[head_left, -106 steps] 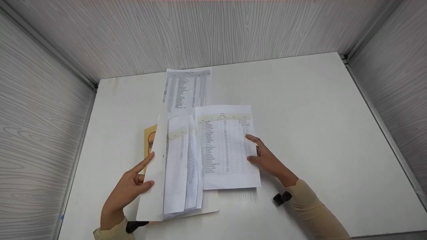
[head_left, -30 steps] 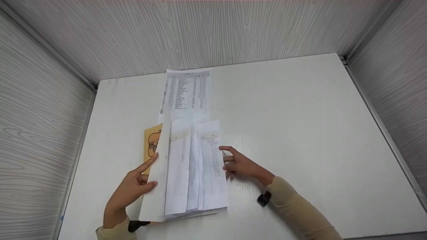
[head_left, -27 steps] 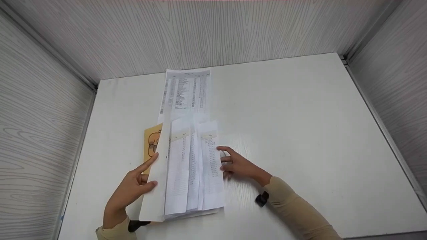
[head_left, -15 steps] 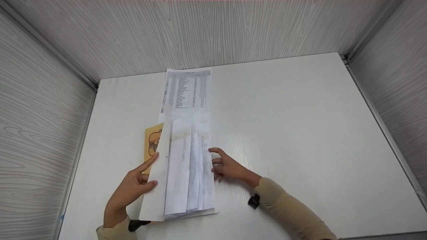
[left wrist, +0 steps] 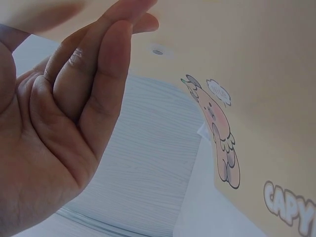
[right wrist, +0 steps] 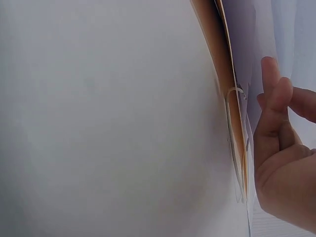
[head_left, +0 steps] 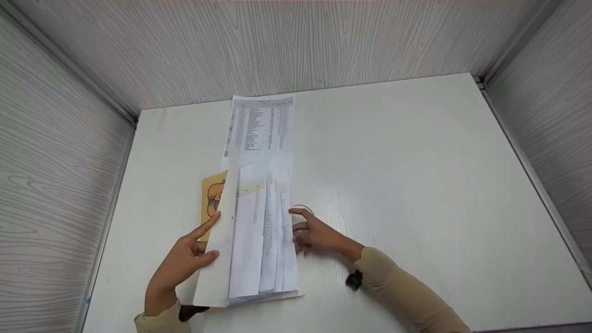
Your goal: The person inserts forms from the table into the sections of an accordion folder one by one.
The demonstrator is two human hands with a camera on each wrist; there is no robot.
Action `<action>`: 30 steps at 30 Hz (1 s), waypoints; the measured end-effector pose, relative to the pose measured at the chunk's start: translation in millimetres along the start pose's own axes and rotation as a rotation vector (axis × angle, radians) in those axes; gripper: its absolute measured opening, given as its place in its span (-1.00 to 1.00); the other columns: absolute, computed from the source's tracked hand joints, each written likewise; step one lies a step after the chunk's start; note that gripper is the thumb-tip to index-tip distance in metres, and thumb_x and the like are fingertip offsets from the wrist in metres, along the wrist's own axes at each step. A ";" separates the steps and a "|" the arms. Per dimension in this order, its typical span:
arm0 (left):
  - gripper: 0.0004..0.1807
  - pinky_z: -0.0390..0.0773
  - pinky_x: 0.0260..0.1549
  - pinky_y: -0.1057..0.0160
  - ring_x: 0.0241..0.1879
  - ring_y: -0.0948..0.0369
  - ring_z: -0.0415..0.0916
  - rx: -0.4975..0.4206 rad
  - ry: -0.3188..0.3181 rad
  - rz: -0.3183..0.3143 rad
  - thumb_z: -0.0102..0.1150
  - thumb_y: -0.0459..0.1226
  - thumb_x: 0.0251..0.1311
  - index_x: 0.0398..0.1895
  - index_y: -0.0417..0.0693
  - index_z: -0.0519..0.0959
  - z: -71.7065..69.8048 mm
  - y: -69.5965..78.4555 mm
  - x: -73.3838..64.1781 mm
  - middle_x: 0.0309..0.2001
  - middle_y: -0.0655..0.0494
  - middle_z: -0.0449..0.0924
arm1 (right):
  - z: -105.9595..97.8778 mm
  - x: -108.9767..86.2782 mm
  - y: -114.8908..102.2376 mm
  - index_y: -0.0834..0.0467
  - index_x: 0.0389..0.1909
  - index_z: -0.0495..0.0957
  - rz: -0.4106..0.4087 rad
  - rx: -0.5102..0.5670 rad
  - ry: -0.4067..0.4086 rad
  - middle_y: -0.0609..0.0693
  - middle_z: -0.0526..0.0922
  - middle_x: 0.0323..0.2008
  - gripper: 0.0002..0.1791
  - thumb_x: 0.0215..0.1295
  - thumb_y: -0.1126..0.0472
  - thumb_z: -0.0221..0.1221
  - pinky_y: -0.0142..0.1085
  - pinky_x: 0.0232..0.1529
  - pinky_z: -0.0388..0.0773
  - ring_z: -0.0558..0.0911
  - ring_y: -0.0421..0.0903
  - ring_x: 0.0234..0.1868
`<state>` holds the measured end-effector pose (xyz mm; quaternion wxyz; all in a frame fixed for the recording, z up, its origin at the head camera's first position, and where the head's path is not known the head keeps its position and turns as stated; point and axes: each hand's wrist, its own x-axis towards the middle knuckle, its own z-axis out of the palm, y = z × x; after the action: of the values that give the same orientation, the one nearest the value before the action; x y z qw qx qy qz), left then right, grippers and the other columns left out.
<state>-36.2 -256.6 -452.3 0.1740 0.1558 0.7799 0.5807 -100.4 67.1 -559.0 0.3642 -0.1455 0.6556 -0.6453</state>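
A cartoon-printed folder (head_left: 212,277) stands half open on the table, its white inside facing up. My left hand (head_left: 175,261) grips its left cover, with index finger and thumb on the white inner side. In the left wrist view the other fingers reach the tan outer face (left wrist: 256,59). Several printed sheets (head_left: 247,249) lie inside, their edges fanned. My right hand (head_left: 321,233) pinches the right edge of a printed sheet (head_left: 289,263) that lies mostly inside the folder. The right wrist view shows a thin elastic loop (right wrist: 228,121) on the folder's edge beside this hand.
Behind the folder, another printed sheet (head_left: 256,127) reaches toward the back wall (head_left: 296,46). The folder's other tan part with a cartoon face (head_left: 213,196) shows at the left. Wood-grain panels border the white table (head_left: 416,185) at the left, back and right.
The right hand has moved left with the printed sheet, which has gone from lying beside the folder to mostly inside it. The left hand keeps its hold on the cover, almost still.
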 end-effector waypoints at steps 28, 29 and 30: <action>-0.16 -0.03 -0.85 0.19 -0.80 0.16 -0.16 -0.039 -0.002 0.066 0.05 -0.63 0.14 0.50 -0.24 0.00 -0.4 -1.3 -1.7 -0.79 -0.08 0.00 | -18.5 10.6 -7.9 0.12 0.48 -0.01 0.001 -0.210 0.059 0.21 0.52 0.15 -0.20 0.29 0.24 0.17 -0.25 -0.26 0.58 0.65 -0.03 -0.12; -0.16 -0.03 -0.85 0.18 -0.79 0.15 -0.16 -0.043 -0.003 0.068 0.05 -0.63 0.14 0.50 -0.23 0.01 -0.2 -1.5 -1.8 -0.79 -0.08 0.00 | -23.6 11.9 -8.7 0.12 0.47 0.01 -0.022 -0.268 0.058 0.20 0.51 0.15 -0.22 0.30 0.21 0.16 -0.21 -0.17 0.57 0.63 0.00 -0.06; -0.16 -0.03 -0.85 0.18 -0.80 0.15 -0.15 -0.048 -0.006 0.072 0.05 -0.63 0.14 0.50 -0.23 0.00 -0.2 -1.6 -2.0 -0.79 -0.08 0.00 | -28.7 13.5 -9.9 0.14 0.47 0.03 -0.046 -0.318 0.058 0.19 0.50 0.16 -0.23 0.31 0.19 0.16 -0.17 -0.07 0.55 0.59 0.03 0.00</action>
<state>-34.7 -258.1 -453.5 0.1590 0.1809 0.7591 0.6047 -131.6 78.2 -556.4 0.3025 -0.1978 0.7563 -0.5454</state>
